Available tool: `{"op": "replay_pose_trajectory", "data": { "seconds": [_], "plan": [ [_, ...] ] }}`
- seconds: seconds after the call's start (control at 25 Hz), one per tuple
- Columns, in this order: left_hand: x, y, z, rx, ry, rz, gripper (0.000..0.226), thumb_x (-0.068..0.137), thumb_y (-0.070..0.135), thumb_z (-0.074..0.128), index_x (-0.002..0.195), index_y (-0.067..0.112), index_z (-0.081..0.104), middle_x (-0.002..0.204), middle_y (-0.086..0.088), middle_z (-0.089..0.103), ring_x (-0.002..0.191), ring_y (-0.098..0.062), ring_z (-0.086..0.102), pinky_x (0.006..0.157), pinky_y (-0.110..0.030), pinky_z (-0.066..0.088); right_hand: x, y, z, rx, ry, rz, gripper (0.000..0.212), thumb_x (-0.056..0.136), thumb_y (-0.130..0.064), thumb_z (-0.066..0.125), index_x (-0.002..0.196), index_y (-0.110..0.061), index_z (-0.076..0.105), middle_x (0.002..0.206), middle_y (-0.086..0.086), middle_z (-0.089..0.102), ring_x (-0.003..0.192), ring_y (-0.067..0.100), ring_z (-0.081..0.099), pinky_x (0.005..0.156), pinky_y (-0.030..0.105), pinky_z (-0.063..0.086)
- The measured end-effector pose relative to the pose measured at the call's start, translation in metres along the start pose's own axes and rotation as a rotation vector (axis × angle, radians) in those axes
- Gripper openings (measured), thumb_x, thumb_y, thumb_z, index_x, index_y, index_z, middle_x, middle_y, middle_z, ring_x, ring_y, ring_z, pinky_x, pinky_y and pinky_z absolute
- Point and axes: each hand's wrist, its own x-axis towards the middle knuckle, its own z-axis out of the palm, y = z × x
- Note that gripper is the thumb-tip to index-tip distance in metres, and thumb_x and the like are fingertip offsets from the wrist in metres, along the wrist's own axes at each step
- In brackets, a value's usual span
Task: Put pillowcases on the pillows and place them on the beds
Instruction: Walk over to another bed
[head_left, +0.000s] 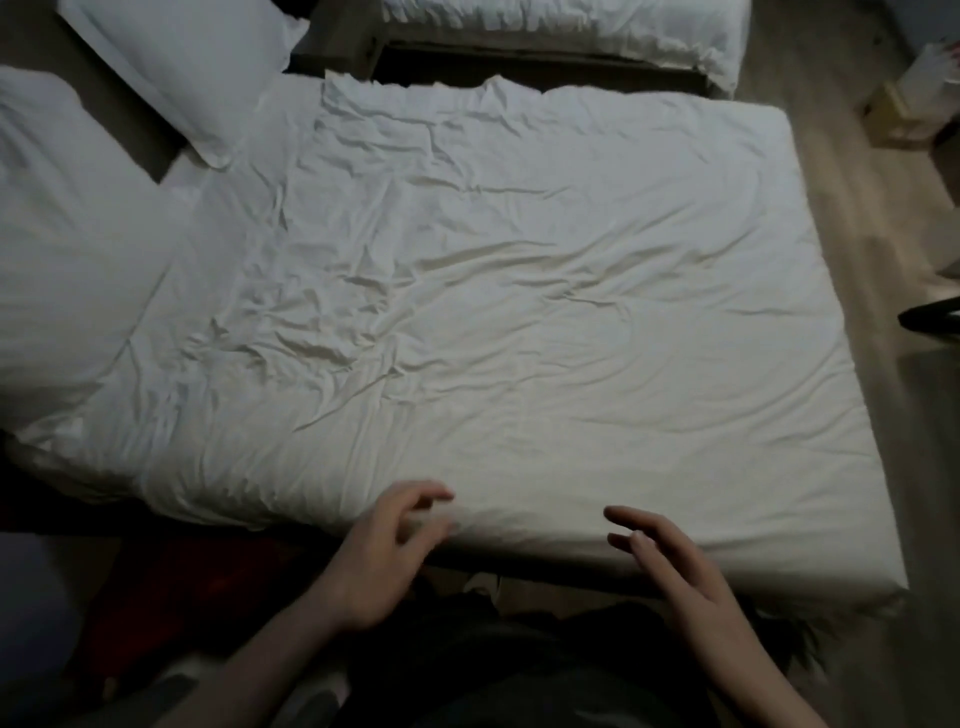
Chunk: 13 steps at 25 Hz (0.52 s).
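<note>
both hands are being held just over the near edge of the bed, empty. left hand is being kept loosely curled, fingers apart, nothing pinched. right hand is being held flat-ish, fingers spread, nothing gripped. whether the fingertips are touching the sheet cannot be told; motion blur is showing on the left hand.

two pillows are being seen at the far left end of the bed: one pillow is lying on the bed's left end, large and plump; a second pillow is lying tilted at the far-left corner, partly off the bed over the gap. both look white and already cased, judged from the flanged edge on the second; not certain for the first. a second bed is being seen beyond the far edge, across a dark gap, with rumpled white bedding on it.

relative to the grip: both pillows are lying well apart from the hands, up and to the left; the nearer one is closest to the left hand.

step in hand, as judged: a pillow is probably being reached for, or the sheet smoothed. to be done well, the pillow is best taken by both short ends, open end checked for tucked fabric, then set square against the head end. the tilted pillow is at risk of sliding into the gap.
</note>
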Motion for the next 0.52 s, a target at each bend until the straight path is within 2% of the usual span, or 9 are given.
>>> {"op": "replay_pose_trajectory", "data": {
  "seconds": [0.08,0.16,0.24,0.32,0.44,0.52],
  "plan": [
    [0.02,0.029,0.025,-0.057,-0.024,0.032,0.03,0.089,0.049,0.064,0.114,0.034,0.07,0.123,0.016,0.068,0.118,-0.004,0.063,0.098,-0.022,0.049,-0.012,0.011,-0.027,0.075,0.063,0.033,0.076,0.064,-0.087,0.072,0.121,-0.037,0.075,0.121,-0.005,0.077,0.122,0.01,0.069,0.104,0.036,0.054],
    [0.036,0.058,0.054,-0.066,-0.037,0.066,0.02,0.096,0.032,0.062,0.114,0.032,0.07,0.123,0.016,0.068,0.118,-0.001,0.061,0.093,-0.011,0.046,-0.014,0.016,-0.055,0.078,0.089,0.051,0.089,0.054,-0.092,0.072,0.123,-0.035,0.075,0.119,-0.001,0.078,0.121,0.011,0.069,0.104,0.038,0.055],
    [0.046,0.077,0.092,-0.048,-0.052,0.07,0.018,0.1,0.024,0.062,0.114,0.032,0.07,0.124,0.016,0.067,0.119,0.001,0.06,0.091,-0.008,0.045,-0.009,0.023,-0.089,0.082,0.074,0.039,0.078,0.063,-0.088,0.07,0.121,-0.037,0.075,0.12,-0.007,0.077,0.122,0.009,0.069,0.102,0.034,0.057],
    [0.046,0.086,0.136,-0.055,-0.038,0.052,0.018,0.101,0.022,0.062,0.113,0.032,0.07,0.123,0.015,0.067,0.118,0.001,0.06,0.09,-0.008,0.045,-0.001,0.028,-0.129,0.084,0.047,0.028,0.053,0.08,-0.071,0.066,0.12,-0.037,0.076,0.122,-0.01,0.076,0.124,0.008,0.068,0.103,0.03,0.056],
    [0.041,0.104,0.216,-0.066,0.027,0.016,0.017,0.1,0.021,0.063,0.11,0.032,0.071,0.12,0.014,0.069,0.114,-0.001,0.062,0.087,-0.01,0.045,0.001,0.043,-0.208,0.046,0.002,-0.005,0.047,0.083,-0.063,0.062,0.12,-0.037,0.075,0.125,-0.012,0.074,0.124,0.005,0.066,0.108,0.04,0.055],
    [0.031,0.116,0.277,-0.093,0.047,-0.054,0.015,0.099,0.026,0.064,0.109,0.034,0.072,0.117,0.014,0.069,0.11,0.0,0.064,0.086,-0.017,0.047,-0.003,0.056,-0.269,0.013,-0.035,0.002,0.041,0.086,-0.055,0.058,0.118,-0.038,0.076,0.122,-0.011,0.075,0.122,0.005,0.067,0.11,0.045,0.053]
  ]
}}
